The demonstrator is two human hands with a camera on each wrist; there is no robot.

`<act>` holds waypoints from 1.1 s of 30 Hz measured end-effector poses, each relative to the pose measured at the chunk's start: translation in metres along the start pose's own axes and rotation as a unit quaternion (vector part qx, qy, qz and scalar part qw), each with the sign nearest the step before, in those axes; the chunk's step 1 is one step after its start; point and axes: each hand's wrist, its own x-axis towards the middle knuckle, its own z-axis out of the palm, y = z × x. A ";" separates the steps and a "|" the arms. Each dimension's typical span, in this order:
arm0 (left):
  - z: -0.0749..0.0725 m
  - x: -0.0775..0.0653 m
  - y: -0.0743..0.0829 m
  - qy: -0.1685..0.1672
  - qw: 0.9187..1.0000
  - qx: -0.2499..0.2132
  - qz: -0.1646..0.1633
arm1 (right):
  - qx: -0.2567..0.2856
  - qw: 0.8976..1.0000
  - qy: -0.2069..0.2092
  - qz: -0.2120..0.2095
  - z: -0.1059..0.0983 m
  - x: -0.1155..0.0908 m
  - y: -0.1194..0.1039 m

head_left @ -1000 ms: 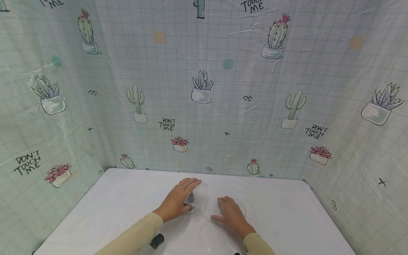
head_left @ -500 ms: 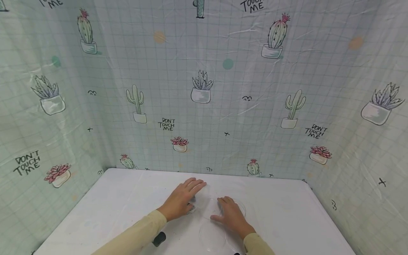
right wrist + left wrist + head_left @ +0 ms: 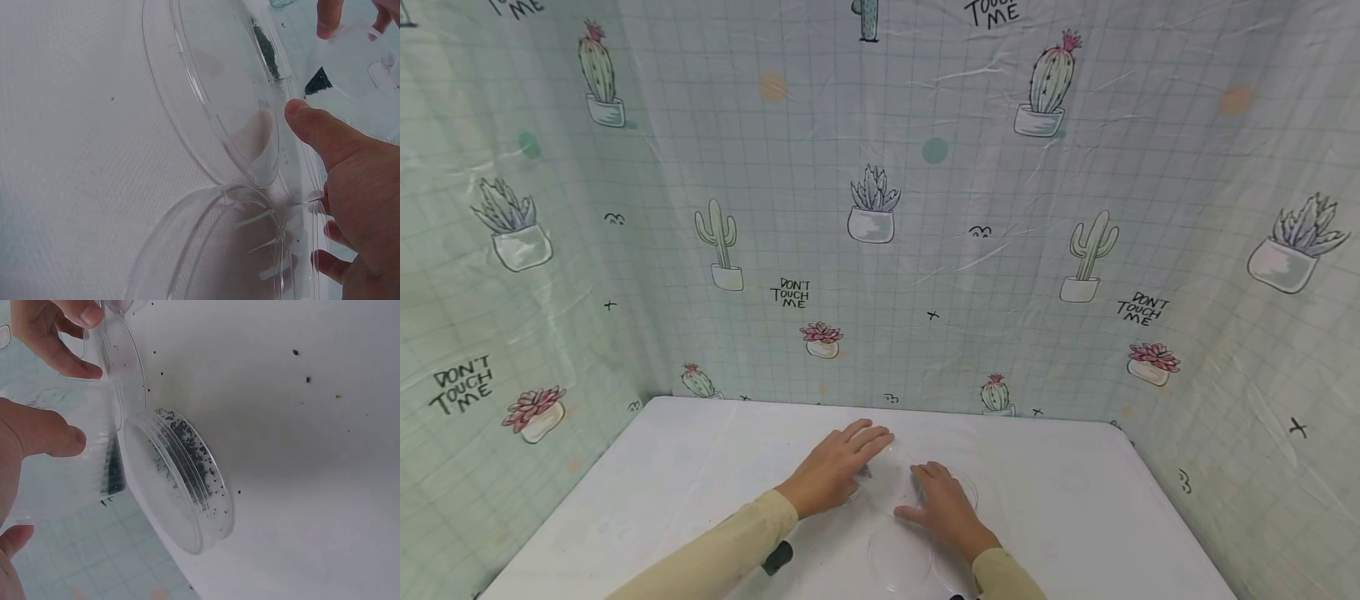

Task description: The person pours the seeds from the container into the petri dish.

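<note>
My left hand (image 3: 826, 473) holds a clear plastic container (image 3: 62, 472) tipped on its side, thumb on one face and fingers round the other. Dark granules (image 3: 114, 467) gather near one end of it. Close by, a clear round dish (image 3: 187, 540) holds more dark granules. My right hand (image 3: 951, 510) is over clear, shallow round dishes (image 3: 209, 115), its thumb stretched out and its fingers spread near their rims. Whether those fingers press on a rim cannot be told. Most of the container is hard to make out in the head view.
Another clear dish (image 3: 901, 557) lies on the white table (image 3: 1075, 500) towards the near edge. Loose dark grains (image 3: 295, 352) are scattered over the tabletop. A cactus-printed sheet (image 3: 880, 317) rises behind the table and on both sides.
My left hand has shifted right towards the right hand, with the container still in its grip. My right hand stays in place.
</note>
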 end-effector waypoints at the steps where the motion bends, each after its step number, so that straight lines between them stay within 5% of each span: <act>1: 0.000 0.000 0.000 0.001 1.000 0.002 0.004 | 0.000 1.000 0.001 -0.001 0.000 0.000 0.000; 33: -0.007 0.016 0.003 -0.017 0.998 0.041 0.043 | 0.009 1.000 -0.003 -0.003 -0.003 -0.001 -0.001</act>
